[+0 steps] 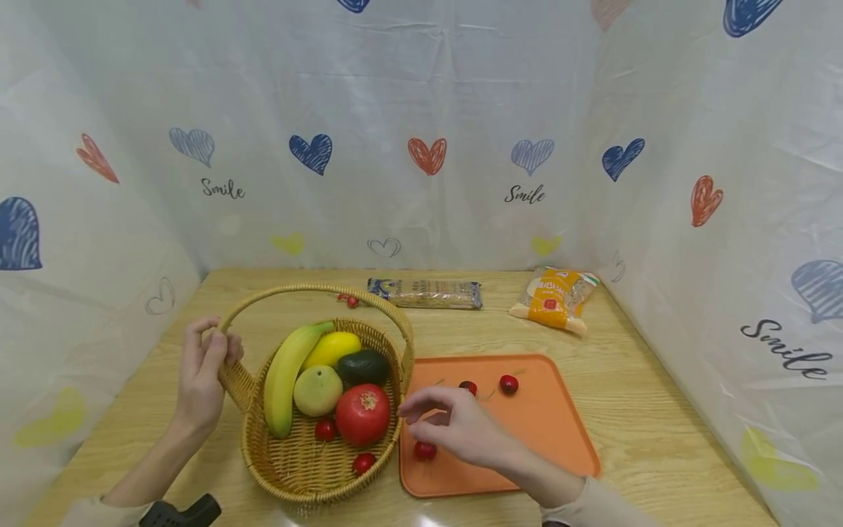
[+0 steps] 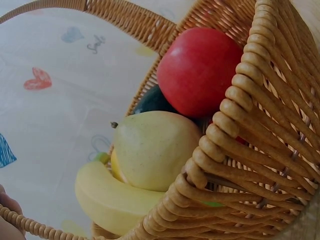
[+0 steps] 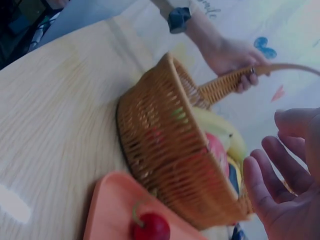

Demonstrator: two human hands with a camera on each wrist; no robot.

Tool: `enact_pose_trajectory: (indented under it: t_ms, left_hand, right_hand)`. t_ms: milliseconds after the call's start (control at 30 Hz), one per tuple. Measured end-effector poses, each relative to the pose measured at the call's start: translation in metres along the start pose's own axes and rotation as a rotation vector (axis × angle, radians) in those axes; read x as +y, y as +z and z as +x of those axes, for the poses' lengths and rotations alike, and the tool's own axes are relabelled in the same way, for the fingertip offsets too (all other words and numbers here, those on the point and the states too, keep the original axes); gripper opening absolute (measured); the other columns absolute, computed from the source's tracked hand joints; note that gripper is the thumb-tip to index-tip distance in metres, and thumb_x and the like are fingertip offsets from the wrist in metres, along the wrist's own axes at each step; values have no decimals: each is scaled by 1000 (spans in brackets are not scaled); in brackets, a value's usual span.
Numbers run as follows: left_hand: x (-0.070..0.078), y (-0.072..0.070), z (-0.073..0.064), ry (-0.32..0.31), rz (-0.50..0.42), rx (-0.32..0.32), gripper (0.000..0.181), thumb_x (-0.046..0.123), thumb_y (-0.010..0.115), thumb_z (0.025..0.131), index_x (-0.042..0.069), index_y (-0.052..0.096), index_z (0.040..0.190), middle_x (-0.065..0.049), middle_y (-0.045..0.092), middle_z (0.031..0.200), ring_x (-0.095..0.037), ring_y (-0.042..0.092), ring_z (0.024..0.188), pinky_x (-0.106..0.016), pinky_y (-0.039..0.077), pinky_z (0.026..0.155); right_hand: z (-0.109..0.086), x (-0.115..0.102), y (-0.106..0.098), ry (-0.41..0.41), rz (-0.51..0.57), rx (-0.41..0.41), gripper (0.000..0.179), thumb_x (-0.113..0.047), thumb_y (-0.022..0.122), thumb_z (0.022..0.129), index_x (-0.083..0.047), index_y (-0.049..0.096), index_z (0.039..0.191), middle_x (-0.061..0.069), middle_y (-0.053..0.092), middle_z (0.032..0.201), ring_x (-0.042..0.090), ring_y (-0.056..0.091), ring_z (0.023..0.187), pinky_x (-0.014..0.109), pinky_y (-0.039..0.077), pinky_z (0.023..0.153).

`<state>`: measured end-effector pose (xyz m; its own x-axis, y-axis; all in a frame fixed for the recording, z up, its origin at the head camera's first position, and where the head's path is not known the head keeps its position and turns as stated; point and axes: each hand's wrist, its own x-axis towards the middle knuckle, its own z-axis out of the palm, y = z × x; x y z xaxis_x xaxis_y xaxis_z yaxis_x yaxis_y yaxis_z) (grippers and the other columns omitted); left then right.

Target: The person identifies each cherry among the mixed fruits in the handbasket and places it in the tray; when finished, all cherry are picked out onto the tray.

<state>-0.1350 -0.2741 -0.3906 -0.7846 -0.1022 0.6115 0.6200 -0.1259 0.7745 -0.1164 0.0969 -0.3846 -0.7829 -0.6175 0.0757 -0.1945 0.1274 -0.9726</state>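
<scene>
My left hand [image 1: 200,380] grips the handle of a round wicker basket [image 1: 263,468], at its left side. In the basket lie a banana [image 1: 283,388], a yellow lemon [image 1: 334,349], a dark green avocado [image 1: 364,367], a pale green round fruit [image 2: 157,150], a red pomegranate-like fruit [image 2: 200,70] and two cherries [image 1: 364,463]. My right hand [image 1: 461,428] hovers beside the basket's right rim, over the left part of an orange tray [image 1: 540,439]. Its fingers are loosely bent, with nothing between them in the right wrist view. Cherries [image 1: 509,384] with stems lie on the tray, one [image 1: 425,450] just below my right fingers.
Behind the basket, a long clear packet [image 1: 428,293] lies on the wooden table [image 1: 658,439]. An orange and clear bag [image 1: 556,298] stands at the back right. Small red fruit [image 1: 352,301] shows beyond the basket's handle. A heart-printed curtain [image 1: 428,88] encloses the back and sides.
</scene>
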Motion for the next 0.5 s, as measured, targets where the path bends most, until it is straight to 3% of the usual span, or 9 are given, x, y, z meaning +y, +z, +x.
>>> enact_pose_trajectory:
  t_ms: [267,500]
  left_hand:
    - [0,-1,0,11,-10,-2,21,4,35,119,17,48,128,6,52,89,-13,43,80,-21,40,78]
    - [-1,-1,1,21,-25,1,21,4,35,119,16,49,128,6,52,88,-13,43,79,-21,39,76]
  right_hand:
    - [24,-12,21,-16,52,-66,32,-6,68,105,12,68,131,37,68,128,-1,66,105,18,59,92]
    - [46,-14,33,-27,-41,-60,28,-6,71,104,6,72,129,28,73,127,-5,66,105,18,57,96]
